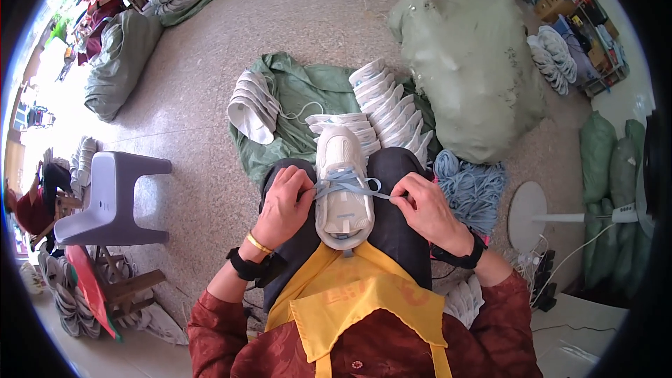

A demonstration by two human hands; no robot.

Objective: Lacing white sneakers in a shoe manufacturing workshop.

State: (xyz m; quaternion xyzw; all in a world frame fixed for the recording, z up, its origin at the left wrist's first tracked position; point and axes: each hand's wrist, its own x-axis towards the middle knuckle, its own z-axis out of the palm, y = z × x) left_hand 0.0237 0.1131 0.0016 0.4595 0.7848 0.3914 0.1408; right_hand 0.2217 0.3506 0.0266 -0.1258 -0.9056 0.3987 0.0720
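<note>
grey plastic stool [112, 199] | bulging green sack [476, 73] | blue laces bundle [470, 189]

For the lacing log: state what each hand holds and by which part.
Both hold the light blue shoelace across the white shoe: left hand pinches its left end, right hand its right end.

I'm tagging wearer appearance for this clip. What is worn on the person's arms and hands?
Both hands are bare, no gloves. The left hand has a thin yellow bangle at the wrist and a black strap just behind it. The right hand has a black wristband. Both forearms are covered by dark red patterned sleeves, pushed back short of the wrists.
</note>
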